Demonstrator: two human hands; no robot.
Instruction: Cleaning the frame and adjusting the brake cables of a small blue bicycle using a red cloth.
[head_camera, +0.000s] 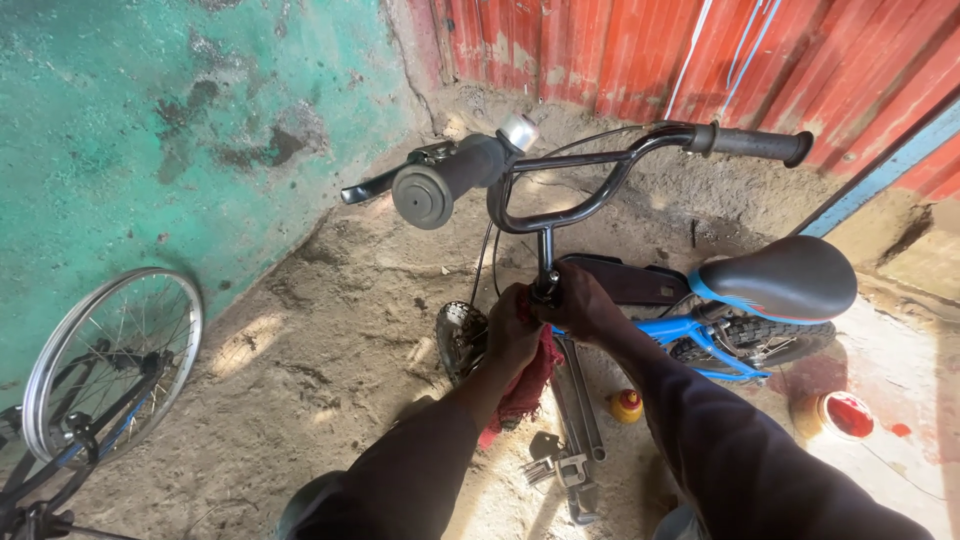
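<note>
A small blue bicycle (690, 335) stands in front of me, with black handlebars (590, 190), a grey-ended grip (445, 180) and a black saddle (785, 275). My left hand (512, 335) presses a red rag (525, 385) against the head tube just below the handlebar stem. My right hand (580, 300) is wrapped around the stem base beside it. The front fork (580, 420) hangs down with no wheel in it, its ends close to the dirt.
A loose spoked wheel (110, 365) leans at the lower left by a green wall (150, 130). A red corrugated metal wall (700, 50) runs behind. A small yellow and red bottle (627, 405) and a red-filled round tin (845, 415) sit on the ground.
</note>
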